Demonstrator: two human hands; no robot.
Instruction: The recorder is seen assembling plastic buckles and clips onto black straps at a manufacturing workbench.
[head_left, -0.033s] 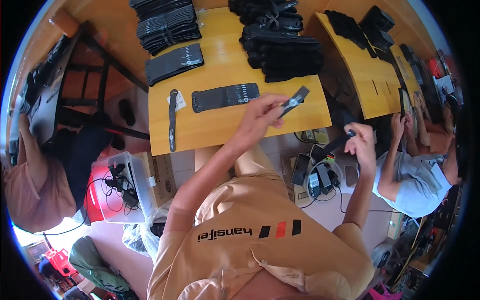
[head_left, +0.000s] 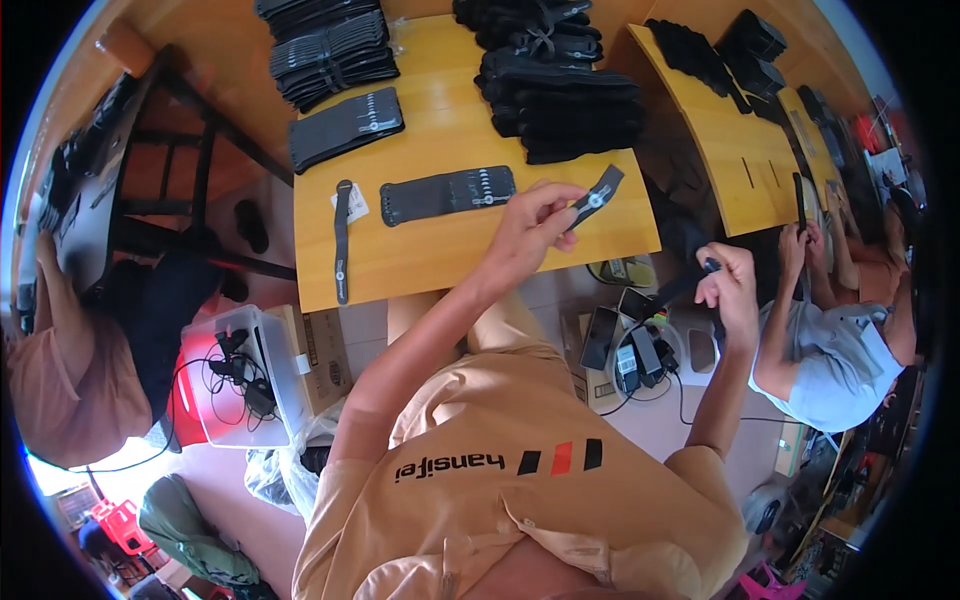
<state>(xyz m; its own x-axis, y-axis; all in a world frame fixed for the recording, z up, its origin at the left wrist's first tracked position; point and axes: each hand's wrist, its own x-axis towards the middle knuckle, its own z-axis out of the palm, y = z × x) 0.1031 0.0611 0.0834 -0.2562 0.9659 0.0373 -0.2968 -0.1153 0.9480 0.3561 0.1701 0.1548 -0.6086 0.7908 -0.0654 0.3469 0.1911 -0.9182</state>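
My left hand, above the table's near right part, pinches a short dark strap with a pale round mark. Past the table's right edge, my right hand is closed on a black strap, which hangs partly hidden behind the fingers. A flat, wide dark grey strap piece with pale printing lies on the table just left of my left hand. Farther left lies a single narrow strap with a rounded end, partly over a small white label.
The yellow table bears a grey strap stack, tied bundles and black strap piles. A clear plastic bin with cables stands lower left. Chargers fill a container at right. Co-workers sit on both sides.
My left hand has shifted slightly, and its strap shows at a slightly different angle. My right hand has moved a little to the right with its strap.
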